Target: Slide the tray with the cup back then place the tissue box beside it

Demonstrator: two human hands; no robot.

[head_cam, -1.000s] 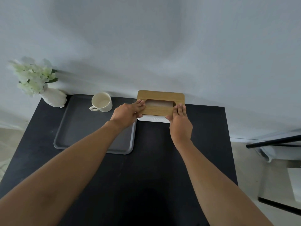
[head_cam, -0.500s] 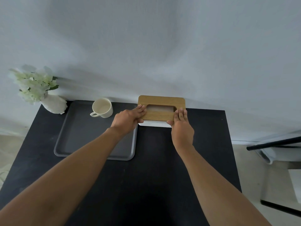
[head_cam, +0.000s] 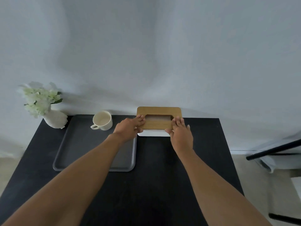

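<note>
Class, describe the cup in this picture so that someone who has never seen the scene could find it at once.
Start at the black table against the pale wall, and find the grey tray on its left half. The cup stands in the tray's far right corner, handle towards the viewer. It is small, cream and empty, unlike the white vase of flowers and the wooden-topped tissue box.

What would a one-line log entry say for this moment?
left hand on tissue box | right hand on tissue box | box beside tray | cup on tray

Head-worn view, forward and downward
</note>
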